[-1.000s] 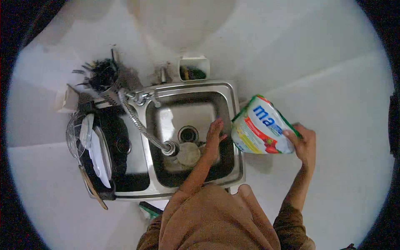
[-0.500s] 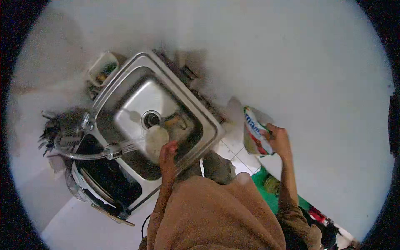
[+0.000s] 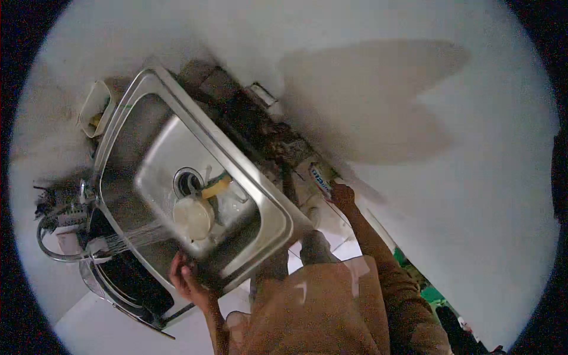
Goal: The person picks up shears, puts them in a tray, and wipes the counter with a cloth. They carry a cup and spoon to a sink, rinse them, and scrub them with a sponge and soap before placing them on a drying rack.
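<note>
Above the near rim of the steel sink (image 3: pixel 198 127) is my left hand (image 3: pixel 189 281), its fingers loosely apart with nothing visible in them. Beyond it in the basin lies a round cream-coloured dish (image 3: pixel 194 218), beside a yellow-handled item (image 3: pixel 217 186) that I cannot make out fully. Water sprays from the curved tap (image 3: pixel 97 245) into the basin. My right hand (image 3: pixel 343 195) grips a printed plastic pouch (image 3: pixel 320 178), low to the right of the sink; the hand hides part of it.
A white container (image 3: pixel 97 109) stands behind the sink's far-left edge. Left of the tap sits a dark utensil holder (image 3: pixel 62 213). A dish rack with dark pans (image 3: pixel 130 284) fills the sink's left side. Dark clutter (image 3: pixel 231 97) lies between sink and wall.
My left hand has come away from the cream dish, toward the near rim. My right hand has moved left and inward with the pouch, toward the gap beside the sink. The view has shifted.
</note>
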Motion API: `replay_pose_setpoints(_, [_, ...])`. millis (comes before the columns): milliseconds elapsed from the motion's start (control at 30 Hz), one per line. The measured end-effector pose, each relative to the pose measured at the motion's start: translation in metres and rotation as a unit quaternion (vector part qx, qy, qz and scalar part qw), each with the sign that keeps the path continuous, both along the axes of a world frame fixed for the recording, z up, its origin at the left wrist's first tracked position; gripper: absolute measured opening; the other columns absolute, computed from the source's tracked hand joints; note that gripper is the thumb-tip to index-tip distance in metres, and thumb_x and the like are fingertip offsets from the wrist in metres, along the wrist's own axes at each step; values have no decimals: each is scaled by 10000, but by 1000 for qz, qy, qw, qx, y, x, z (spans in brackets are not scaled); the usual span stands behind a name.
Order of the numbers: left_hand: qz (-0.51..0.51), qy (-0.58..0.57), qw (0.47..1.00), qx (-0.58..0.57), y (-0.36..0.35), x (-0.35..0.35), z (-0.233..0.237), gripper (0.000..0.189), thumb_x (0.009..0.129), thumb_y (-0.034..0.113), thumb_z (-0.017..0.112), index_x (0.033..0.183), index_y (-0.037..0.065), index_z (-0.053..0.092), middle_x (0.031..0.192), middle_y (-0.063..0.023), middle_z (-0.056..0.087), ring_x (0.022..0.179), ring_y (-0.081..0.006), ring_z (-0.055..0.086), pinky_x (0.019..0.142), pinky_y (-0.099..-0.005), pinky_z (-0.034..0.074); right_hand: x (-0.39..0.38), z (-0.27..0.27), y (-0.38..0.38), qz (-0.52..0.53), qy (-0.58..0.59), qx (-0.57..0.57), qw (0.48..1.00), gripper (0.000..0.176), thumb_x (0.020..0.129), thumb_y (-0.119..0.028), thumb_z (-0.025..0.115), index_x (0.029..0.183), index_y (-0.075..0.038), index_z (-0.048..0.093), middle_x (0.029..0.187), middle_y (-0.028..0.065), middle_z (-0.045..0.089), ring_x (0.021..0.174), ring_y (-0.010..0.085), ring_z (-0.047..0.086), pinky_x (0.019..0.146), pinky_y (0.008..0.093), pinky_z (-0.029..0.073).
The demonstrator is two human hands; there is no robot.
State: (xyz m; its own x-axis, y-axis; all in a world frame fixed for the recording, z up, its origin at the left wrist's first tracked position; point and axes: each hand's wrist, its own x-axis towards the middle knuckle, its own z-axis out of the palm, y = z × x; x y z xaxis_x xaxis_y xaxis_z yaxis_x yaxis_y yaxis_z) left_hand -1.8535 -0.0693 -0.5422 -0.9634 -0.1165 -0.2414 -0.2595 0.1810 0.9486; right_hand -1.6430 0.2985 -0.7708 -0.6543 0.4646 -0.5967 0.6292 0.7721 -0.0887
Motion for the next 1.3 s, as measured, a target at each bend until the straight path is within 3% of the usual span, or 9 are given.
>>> replay_pose_setpoints(200, [-1, 123, 964, -237, 21, 9, 15, 369, 893, 323, 494, 1081, 6, 517, 1122, -118, 502, 992, -212, 507, 815, -345, 450, 49, -205, 25, 54, 120, 132, 983, 441, 772, -308, 589, 1166, -118, 533, 886, 104, 618, 782, 240, 602, 637, 386, 491])
replay_pose_setpoints(300, [-74, 188, 957, -206, 22, 8, 15, 352, 884, 303, 501, 1049, -5, 534, 1080, -144, 510, 972, -226, 508, 807, -341, 447, 35, -183, 19, 95, 230, 142, 958, 554, 808, -264, 557, 1307, -93, 390, 925, 127, 599, 752, 227, 596, 620, 362, 489])
replay_pose_setpoints(400, [-101, 176, 946, -251, 14, 11, 15, 332, 876, 282, 516, 1039, -7, 544, 1093, -148, 507, 983, -230, 501, 825, -340, 435, 44, -177, 9, 23, -171, 86, 981, 530, 839, -245, 538, 1313, -71, 376, 958, 129, 584, 719, 190, 578, 594, 314, 482])
replay_pose_setpoints(467, [-85, 148, 962, -213, 20, 15, 20, 286, 870, 242, 528, 1020, 0, 558, 1094, -157, 514, 1016, -239, 488, 869, -348, 408, 62, -210, 28, 7, 294, 217, 931, 292, 876, -198, 466, 1124, -59, 535, 1049, 106, 585, 962, 269, 552, 792, 386, 459])
replay_pose_setpoints(733, [-91, 148, 972, -157, 12, 7, 9, 194, 852, 139, 549, 994, 8, 572, 1054, -147, 555, 1000, -273, 513, 902, -363, 375, -151, 248, -47, -349, 525, -274, 726, 235, 884, -249, 536, 902, -18, 567, 829, 70, 600, 706, 138, 565, 636, 281, 466])
replay_pose_setpoints(833, [-99, 141, 976, -136, 16, 3, 37, 189, 848, 148, 559, 971, 4, 571, 1046, -152, 558, 977, -295, 525, 883, -370, 391, -221, 287, -129, -193, 374, -436, 795, 269, 896, -264, 509, 971, -16, 582, 822, 61, 616, 731, 151, 581, 695, 297, 487])
replay_pose_setpoints(1000, [-127, 151, 970, -141, -2, -6, 39, 200, 848, 157, 560, 976, 4, 567, 1048, -169, 551, 980, -316, 525, 872, -374, 403, -319, 232, -247, -390, 113, -786, 466, 324, 870, -310, 537, 1011, -20, 562, 1032, 166, 576, 985, 275, 552, 886, 391, 441])
replay_pose_setpoints(1100, [-123, 141, 961, -205, -31, -11, 39, 213, 845, 173, 559, 987, 14, 561, 1064, -182, 548, 986, -345, 518, 863, -395, 411, -339, 216, -286, -411, 159, -798, 412, 432, 882, -350, 493, 1091, 28, 495, 1012, 177, 570, 937, 284, 572, 878, 416, 455])
replay_pose_setpoints(1300, [-133, 98, 955, -247, -74, -15, 46, 232, 816, 169, 588, 1016, 53, 572, 1034, -155, 568, 942, -342, 544, 808, -404, 451, -351, 196, -285, -373, 186, -686, 596, 191, 819, -222, 602, 843, -49, 525, 927, 75, 546, 872, 236, 521, 774, 368, 456])
